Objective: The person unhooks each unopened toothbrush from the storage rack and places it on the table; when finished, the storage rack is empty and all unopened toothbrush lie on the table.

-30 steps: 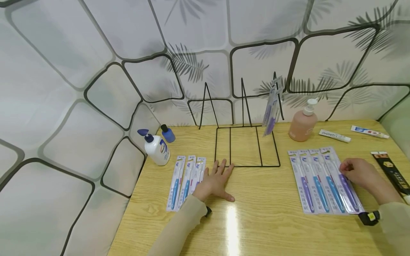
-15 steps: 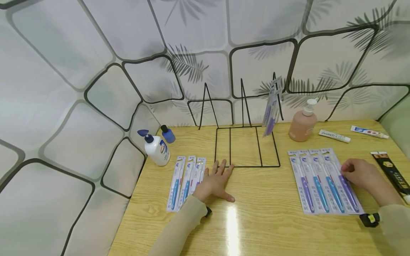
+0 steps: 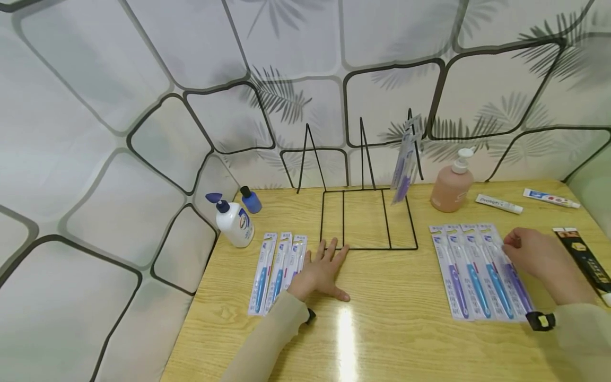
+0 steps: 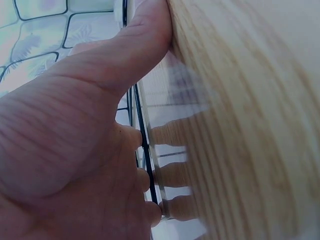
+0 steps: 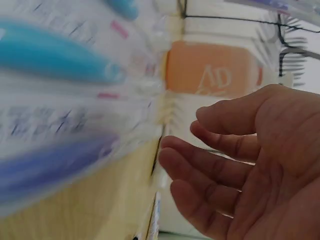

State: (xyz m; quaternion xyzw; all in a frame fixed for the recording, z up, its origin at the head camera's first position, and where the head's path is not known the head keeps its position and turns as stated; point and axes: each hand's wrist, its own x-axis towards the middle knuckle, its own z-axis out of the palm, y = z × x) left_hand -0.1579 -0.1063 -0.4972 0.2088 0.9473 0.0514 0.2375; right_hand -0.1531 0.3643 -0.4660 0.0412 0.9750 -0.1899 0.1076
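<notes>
In the head view, my left hand (image 3: 321, 273) lies spread flat on the table, its fingertips right at the front bar of a black wire rack (image 3: 369, 249). Beside it, partly under my forearm, are three packaged toothbrushes (image 3: 281, 273). Over on the right, my right hand (image 3: 537, 257) hovers at the rightmost toothbrush pack (image 3: 515, 281), a purple one at the end of a row of toothbrush packs (image 3: 472, 276). The right wrist view shows loosely curled right fingers (image 5: 205, 165) with nothing between them. Several toothbrush packs (image 3: 406, 164) hang on the rack's right prong.
A white pump bottle (image 3: 235, 225) and a small blue bottle (image 3: 251, 200) stand at the left. Behind the right-hand row is a pink pump bottle (image 3: 451, 188). Toothpaste tubes, one white (image 3: 498, 203), one blue-and-white (image 3: 551, 198) and one black (image 3: 583, 260), lie farther right.
My right hand has shifted slightly left and up. The rightmost toothbrush pack has slid closer to its neighbours, its top now about level with theirs. My left hand has stayed still.
</notes>
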